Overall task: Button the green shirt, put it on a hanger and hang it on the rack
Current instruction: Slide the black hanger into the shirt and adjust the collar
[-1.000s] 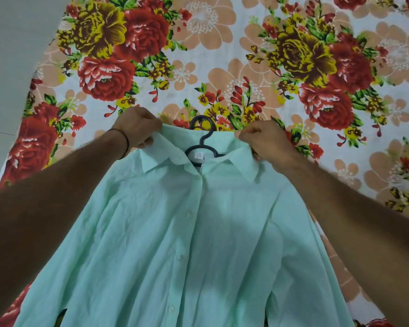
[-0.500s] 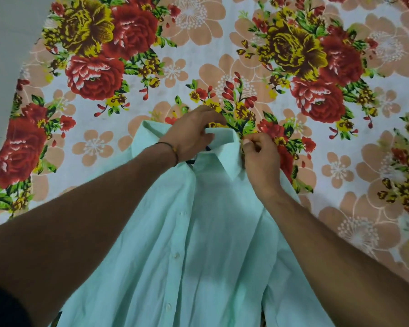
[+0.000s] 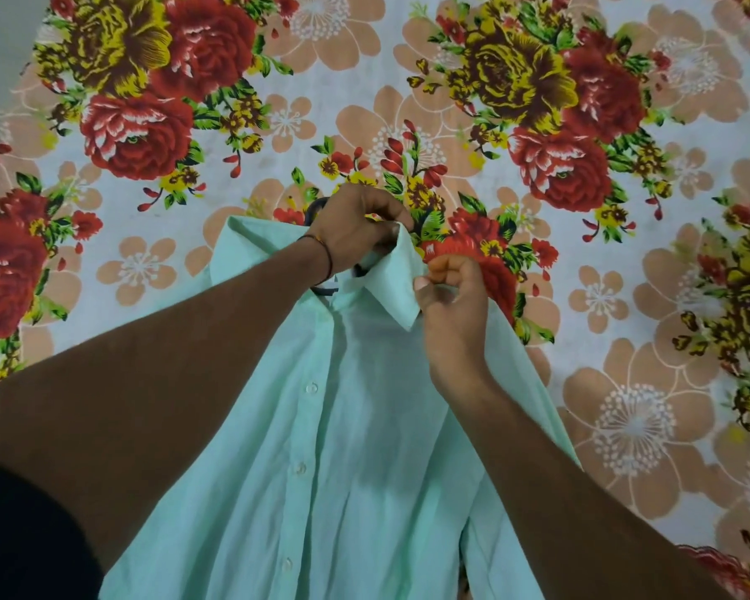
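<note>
I'm seeing one green shirt (image 3: pixel 343 448) showing three buttons, one dark hanger (image 3: pixel 321 291); left hand (image 3: pixel 356 229) and right hand (image 3: pixel 449 292) are each pinching its collar (image 3: pixel 392 288).

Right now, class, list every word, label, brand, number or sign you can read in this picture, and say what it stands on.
No text can be read anywhere.
Small white tag at the neck of the pale green button-up shirt: mostly hidden by the left wrist, nothing can be read on it.
Dark plastic hanger: no marking visible.
Floral bedsheet: flower print only, no lettering.
</note>
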